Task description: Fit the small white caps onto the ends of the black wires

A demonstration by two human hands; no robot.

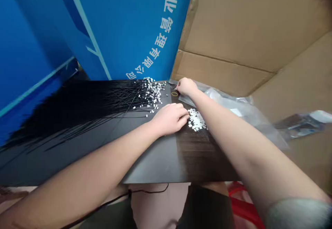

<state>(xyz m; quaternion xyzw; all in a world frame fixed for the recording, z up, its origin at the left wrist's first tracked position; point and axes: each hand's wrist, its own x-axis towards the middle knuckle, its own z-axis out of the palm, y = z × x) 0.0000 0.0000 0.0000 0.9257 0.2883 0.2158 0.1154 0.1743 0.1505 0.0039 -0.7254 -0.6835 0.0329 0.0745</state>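
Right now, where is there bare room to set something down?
Free: the matte grey tabletop between the left forearm and the front edge; the dark brown wood-grain surface between the small white pieces and that edge. Crowded: back left, thin black strands with white tips; beyond the right forearm, a clear plastic bag.

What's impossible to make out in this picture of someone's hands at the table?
All in the head view:
- What, if anything, the left hand pinches: the hand itself covers it.
- What the right hand grips: too small.
- Any white pieces behind the right forearm.
- The contents of the packet at far right: blurred.
- The lettering's beginning: cut off by the top edge.
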